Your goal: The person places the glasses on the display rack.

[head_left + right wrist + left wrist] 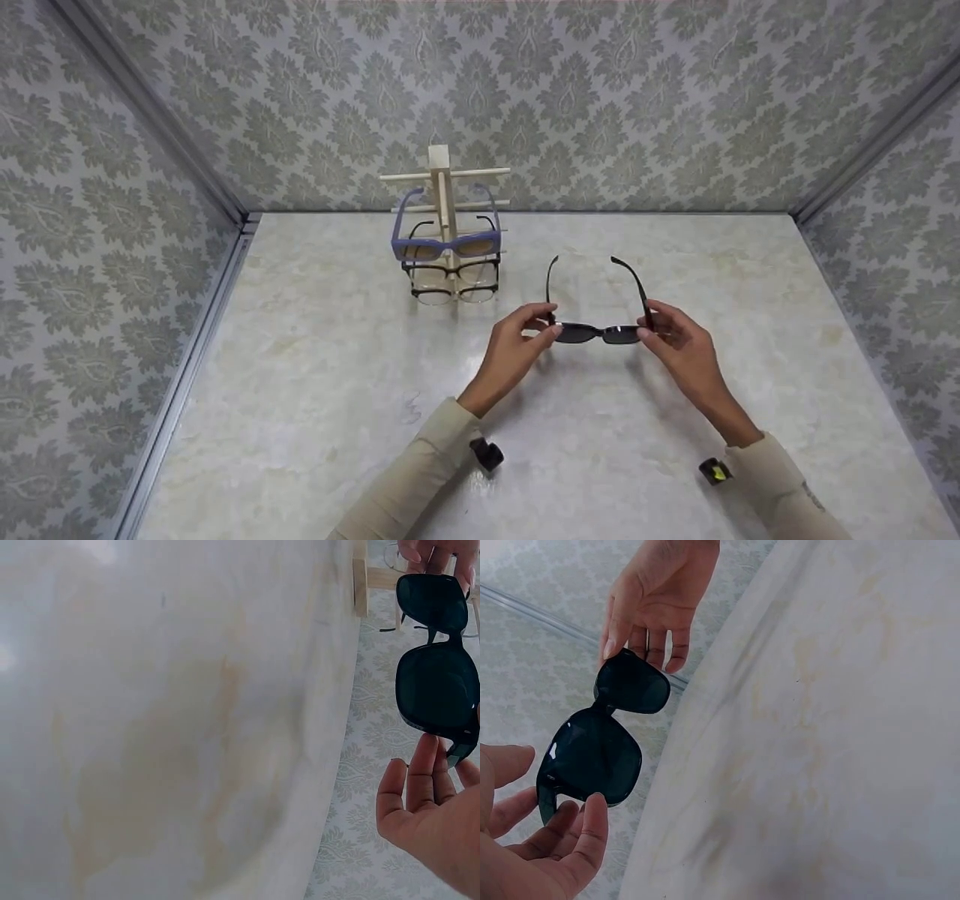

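Observation:
Dark-lensed black sunglasses [619, 334] are held up above the table with both temples unfolded and pointing away. My left hand [516, 341] pinches them at the left hinge corner, and my right hand [684, 349] pinches the opposite corner. In the left wrist view the two dark lenses [592, 754] face the camera, with my left hand [551, 847] at the near end. The right wrist view has my right hand [431, 802] gripping the frame's edge below the lens [435, 690].
Left of the hands stands a wooden eyewear rack [439, 159] with crossbars. It carries purple sunglasses [448, 246] above black-rimmed clear glasses [450, 270] and another clear pair [480, 295]. The marbled table [315, 390] meets patterned walls [525, 105] at back and sides.

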Motion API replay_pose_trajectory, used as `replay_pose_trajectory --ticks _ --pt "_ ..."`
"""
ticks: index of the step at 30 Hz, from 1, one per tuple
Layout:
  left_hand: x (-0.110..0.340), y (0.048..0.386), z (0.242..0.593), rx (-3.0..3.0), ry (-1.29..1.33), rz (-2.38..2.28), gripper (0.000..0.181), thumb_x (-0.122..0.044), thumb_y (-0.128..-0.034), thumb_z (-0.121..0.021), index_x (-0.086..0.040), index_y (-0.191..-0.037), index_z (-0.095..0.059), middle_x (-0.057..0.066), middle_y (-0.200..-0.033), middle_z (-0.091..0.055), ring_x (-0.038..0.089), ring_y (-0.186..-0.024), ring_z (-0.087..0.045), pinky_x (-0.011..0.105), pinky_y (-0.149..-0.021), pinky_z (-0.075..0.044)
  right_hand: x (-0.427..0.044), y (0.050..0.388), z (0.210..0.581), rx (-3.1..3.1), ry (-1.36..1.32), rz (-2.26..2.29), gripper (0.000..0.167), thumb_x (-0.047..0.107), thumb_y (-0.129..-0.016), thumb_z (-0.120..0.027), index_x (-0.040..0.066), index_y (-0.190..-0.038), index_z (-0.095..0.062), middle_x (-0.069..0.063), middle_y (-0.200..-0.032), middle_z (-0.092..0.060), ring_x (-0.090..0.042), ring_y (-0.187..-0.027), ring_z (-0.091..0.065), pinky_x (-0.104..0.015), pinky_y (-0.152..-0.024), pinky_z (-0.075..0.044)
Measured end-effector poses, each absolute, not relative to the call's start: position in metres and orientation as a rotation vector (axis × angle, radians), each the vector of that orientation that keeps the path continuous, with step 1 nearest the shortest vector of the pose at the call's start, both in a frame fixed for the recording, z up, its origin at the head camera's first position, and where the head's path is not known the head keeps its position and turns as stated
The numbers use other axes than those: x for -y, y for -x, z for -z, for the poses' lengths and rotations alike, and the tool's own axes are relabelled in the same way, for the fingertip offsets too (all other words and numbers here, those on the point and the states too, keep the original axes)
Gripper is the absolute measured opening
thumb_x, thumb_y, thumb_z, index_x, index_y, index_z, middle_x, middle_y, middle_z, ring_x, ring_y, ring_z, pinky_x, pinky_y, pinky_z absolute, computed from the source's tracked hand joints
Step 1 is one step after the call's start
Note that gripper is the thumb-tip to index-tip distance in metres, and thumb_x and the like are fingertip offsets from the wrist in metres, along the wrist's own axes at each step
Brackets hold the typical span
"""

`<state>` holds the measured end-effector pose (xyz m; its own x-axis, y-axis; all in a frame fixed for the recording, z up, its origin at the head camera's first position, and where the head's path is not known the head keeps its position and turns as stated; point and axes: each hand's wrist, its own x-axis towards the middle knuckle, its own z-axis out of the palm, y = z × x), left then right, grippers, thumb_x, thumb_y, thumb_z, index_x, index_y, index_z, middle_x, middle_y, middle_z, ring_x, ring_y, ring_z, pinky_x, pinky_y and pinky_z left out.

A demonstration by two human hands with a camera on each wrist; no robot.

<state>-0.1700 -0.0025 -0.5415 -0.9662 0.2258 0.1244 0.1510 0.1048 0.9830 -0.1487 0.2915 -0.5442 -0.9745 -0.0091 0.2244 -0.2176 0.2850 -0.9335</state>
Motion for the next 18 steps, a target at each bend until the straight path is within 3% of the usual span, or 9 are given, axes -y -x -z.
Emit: replay_pose_trajectory --ticks 11,18 --pt "0.007 0.168 0.538 -2.284 -0.371 -2.059 0.034 -0.016 -0.1052 -0.077 -0.008 -0.138 -0.075 0.004 -0.125 -0.076 0.017 -0.109 -0.073 0.030 -0.086 -0.065 -0.287 0.147 0.537 2.362 -0.234 -1.765 0.046 0.001 -0.103 -0.077 0.000 -0.148 -0.065 -0.028 -0.124 -0.072 -0.014 -0.110 -0.073 -0.021 -0.095 -0.059" --pt "0.010 0.168 0.532 -2.306 -0.388 -2.126 0.028 -0.013 -0.1055 -0.077 -0.006 -0.133 -0.077 0.014 -0.121 -0.076 0.020 -0.105 -0.075 0.030 -0.084 -0.066 -0.281 0.146 0.528 2.311 -0.284 -1.791 0.045 -0.003 -0.103 -0.075 -0.003 -0.147 -0.066 -0.030 -0.123 -0.072 -0.015 -0.110 -0.073 -0.021 -0.095 -0.059"
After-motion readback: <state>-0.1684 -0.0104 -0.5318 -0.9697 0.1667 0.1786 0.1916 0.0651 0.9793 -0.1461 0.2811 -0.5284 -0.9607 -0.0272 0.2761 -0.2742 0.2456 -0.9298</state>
